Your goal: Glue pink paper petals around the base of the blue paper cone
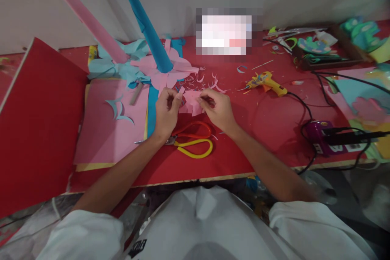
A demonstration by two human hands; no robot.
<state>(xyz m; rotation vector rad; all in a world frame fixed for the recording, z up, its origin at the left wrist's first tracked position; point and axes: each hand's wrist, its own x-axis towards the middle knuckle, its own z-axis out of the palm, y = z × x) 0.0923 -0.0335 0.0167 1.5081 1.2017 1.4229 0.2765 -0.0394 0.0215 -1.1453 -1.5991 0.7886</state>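
Note:
A small pink paper cut-out (191, 101) is held over the red table (258, 134) between both hands. My left hand (167, 111) pinches its left edge with curled fingers. My right hand (217, 109) pinches its right side, thumb and fingers pressed together. Just below my hands lie scissors with red and yellow handles (195, 142), untouched. Pink paper scraps (207, 83) are scattered just beyond my fingers.
A pink sheet (106, 126) with blue crescents lies left, beside a red board (33, 122). Rolled blue paper (149, 32) and rolled pink paper (91, 22) lean at the back. A yellow glue gun (268, 83) and a purple power strip (318, 136) with black cables sit right.

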